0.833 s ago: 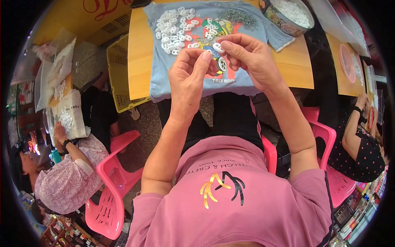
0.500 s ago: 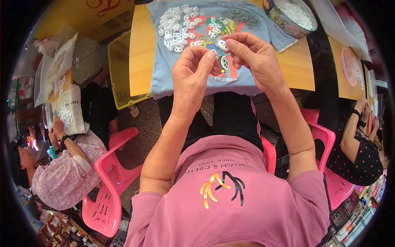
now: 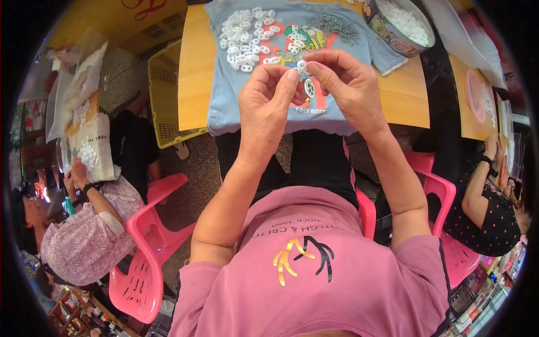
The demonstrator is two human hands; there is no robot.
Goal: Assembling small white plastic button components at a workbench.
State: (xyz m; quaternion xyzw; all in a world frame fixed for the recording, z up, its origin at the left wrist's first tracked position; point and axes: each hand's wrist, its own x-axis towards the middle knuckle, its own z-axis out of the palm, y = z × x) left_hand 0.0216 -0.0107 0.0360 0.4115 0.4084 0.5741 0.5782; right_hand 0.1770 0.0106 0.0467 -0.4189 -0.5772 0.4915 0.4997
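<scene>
Over the blue T-shirt (image 3: 224,106) spread on the table, both of my hands meet at chest height with fingers bent inward. Thumb and fingers of my right hand (image 3: 351,84) pinch a small white plastic oval piece with holes (image 3: 302,65). Close against it, my left hand (image 3: 266,104) is also closed in a pinch; whatever is between its fingertips is mostly hidden. Just beyond the hands lie loose white two-holed oval pieces (image 3: 245,38), heaped at the shirt's left. Smaller white pieces (image 3: 296,37) sit on the shirt's print, beside a pile of small dark grey parts (image 3: 336,27).
A round tin (image 3: 401,28) full of small white parts stands at the table's far right. Pink plastic chairs (image 3: 147,241) flank me, with a yellow crate (image 3: 168,106) left of the table. One person (image 3: 92,224) sits at left, another (image 3: 485,208) at right, near more white parts.
My hands have drawn closer together, and the white piece in my right hand has come up to my left fingertips. The view has shifted slightly.
</scene>
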